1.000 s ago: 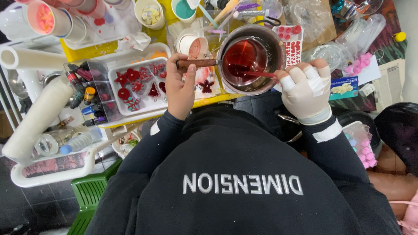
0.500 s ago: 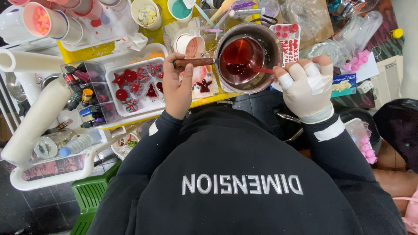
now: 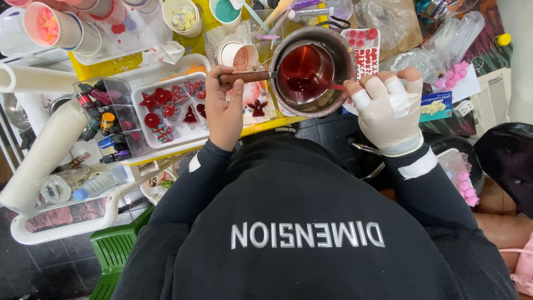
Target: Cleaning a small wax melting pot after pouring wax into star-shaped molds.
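Our left hand (image 3: 224, 114) grips the wooden handle (image 3: 247, 77) of the little pot (image 3: 312, 71) of red liquid on the yellow table (image 3: 114, 65). Our gloved right hand (image 3: 388, 111) pinches a thin stick (image 3: 333, 86) dipped inside.

Left hand (image 3: 225, 114) bare, fingers curled shut in fist grip, thumb on top, knuckles up. Right hand (image 3: 388, 108) in white fingerless glove, fingertips bare, pinched together toward left hand. Both arms in black sleeves, reaching forward, elbows bent, hands level, well apart.
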